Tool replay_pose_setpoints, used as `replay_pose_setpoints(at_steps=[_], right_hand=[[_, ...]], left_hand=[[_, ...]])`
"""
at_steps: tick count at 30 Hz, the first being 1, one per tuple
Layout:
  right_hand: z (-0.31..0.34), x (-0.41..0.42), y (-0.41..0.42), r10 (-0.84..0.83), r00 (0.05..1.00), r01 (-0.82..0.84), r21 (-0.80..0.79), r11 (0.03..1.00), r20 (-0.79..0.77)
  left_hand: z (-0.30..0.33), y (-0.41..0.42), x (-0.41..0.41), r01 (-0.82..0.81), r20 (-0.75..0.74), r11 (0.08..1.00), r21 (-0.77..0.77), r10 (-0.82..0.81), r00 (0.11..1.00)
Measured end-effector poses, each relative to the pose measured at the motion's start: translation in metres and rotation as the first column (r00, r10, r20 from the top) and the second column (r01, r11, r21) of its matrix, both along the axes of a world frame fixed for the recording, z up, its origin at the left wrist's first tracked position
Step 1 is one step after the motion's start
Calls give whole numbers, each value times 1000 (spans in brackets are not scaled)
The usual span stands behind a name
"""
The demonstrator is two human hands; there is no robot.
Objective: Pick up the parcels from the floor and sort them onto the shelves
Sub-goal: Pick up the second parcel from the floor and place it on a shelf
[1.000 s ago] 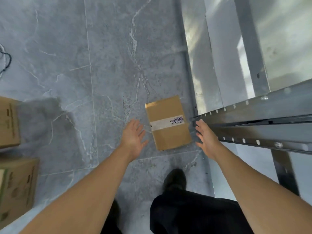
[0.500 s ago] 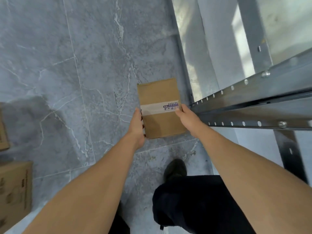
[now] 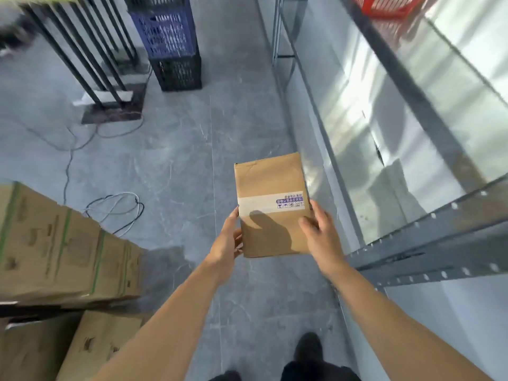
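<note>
Shoes (image 3: 308, 350), dark, at bottom edge on grey floor (image 3: 178, 149). Both forearms reach fwd from there. Left hand (image 3: 225, 247) clamped on left edge of parcel (image 3: 270, 188), fingers curled under near the bottom corner. Right hand (image 3: 320, 232) clamped on the right edge, thumb lying across the top face, fingers wrapped round the side. Parcel is a flat brown cardboard box w/ a pale tape band and a small printed label (image 3: 290, 202) on the right; held up off the floor, top face to the camera, long axis pointing away. Just right of it: grey metal shelf frame (image 3: 428, 243) w/ punched holes, and a shiny shelf board (image 3: 412, 127) running away along the right side. Left, near: stacked large cartons (image 3: 63, 243) w/ green strapping. Past them, loose cables (image 3: 115, 207) coiled on floor. Farther back: black stand legs (image 3: 90, 59) on a base plate, then blue crate (image 3: 167, 26) stacked on a black crate (image 3: 178, 72). Far top right, red basket (image 3: 384, 6) on the shelf, blurred.
</note>
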State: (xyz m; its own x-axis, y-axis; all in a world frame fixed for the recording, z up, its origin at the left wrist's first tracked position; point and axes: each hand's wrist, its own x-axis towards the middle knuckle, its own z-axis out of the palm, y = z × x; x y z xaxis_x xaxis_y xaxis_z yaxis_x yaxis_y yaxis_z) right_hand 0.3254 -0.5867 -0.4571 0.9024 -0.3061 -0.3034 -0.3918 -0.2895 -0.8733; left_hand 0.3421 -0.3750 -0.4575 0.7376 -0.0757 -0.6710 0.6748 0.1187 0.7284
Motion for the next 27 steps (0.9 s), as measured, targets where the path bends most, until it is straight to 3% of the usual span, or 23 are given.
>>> replay_pose_setpoints(at_steps=[4,10,13,16,20,23,27], right_hand=[[156,-21,35,-26,987,22,28,999,161],[282,-55,61,-31,956,0,104,995,291],[316,-62,63,-102,922,58,125,990,374],[340,-72,57,-126,902,47,194,980,413],[351,-88,52,31,879,-42,14,999,476],[355,-94,53,243,910,-202,-153,968,337],[369,-107,59,276,922,-285,-9,959,272]], left_hand=[[137,43,-13,-18,162,1000,-19,20,987],[263,64,-38,-60,299,998,-34,67,952],[298,68,-48,-9,352,998,-64,31,936],[321,72,-54,54,415,999,7,-52,908],[341,78,-61,149,447,986,68,-164,879],[352,81,-68,131,462,990,-45,-95,882],[367,70,-80,163,478,977,-136,-79,875]])
